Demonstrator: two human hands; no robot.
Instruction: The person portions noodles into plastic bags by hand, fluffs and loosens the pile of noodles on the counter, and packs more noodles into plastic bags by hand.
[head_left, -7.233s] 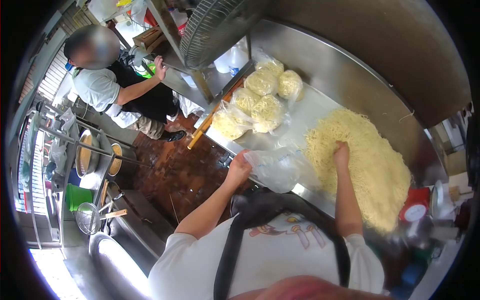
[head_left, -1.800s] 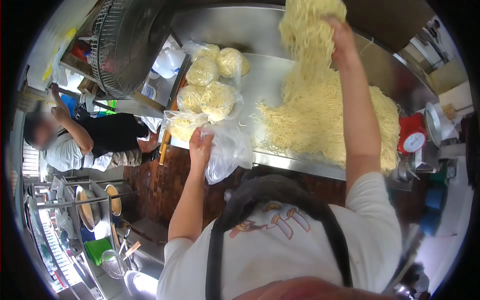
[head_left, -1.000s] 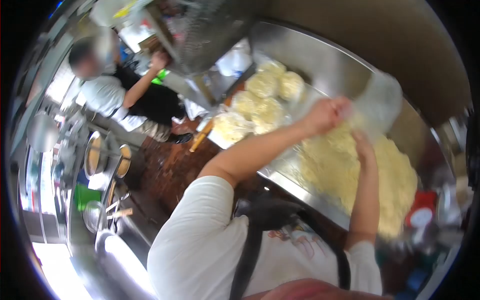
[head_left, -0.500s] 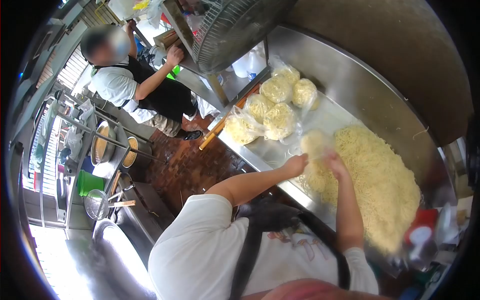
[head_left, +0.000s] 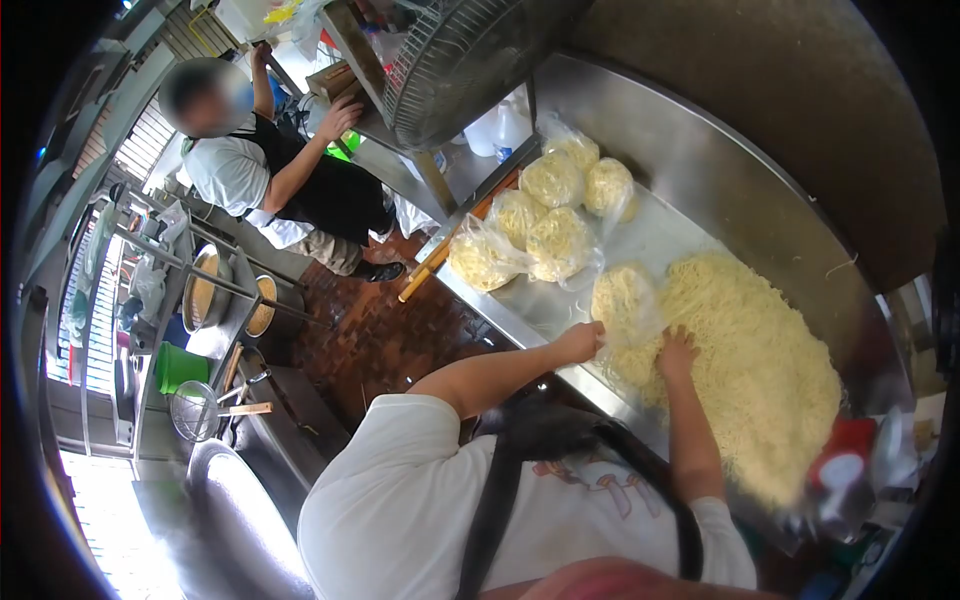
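My left hand is closed on the edge of a clear plastic bag that holds a round portion of pale yellow noodles. The bag rests on the steel counter at the near side of a big heap of loose noodles. Fingers spread, my right hand lies on the near edge of that heap, just right of the bag. Several filled noodle bags sit farther along the counter, to the upper left.
A steel backsplash rises behind the counter. Wooden poles lie along its left end, below a large fan. A red-and-white item stands right of the heap. Another person in a dark apron is at a shelf.
The bag has come down from between my hands onto the counter. My left hand has moved slightly left and down, while my right hand has opened and moved onto the noodle heap.
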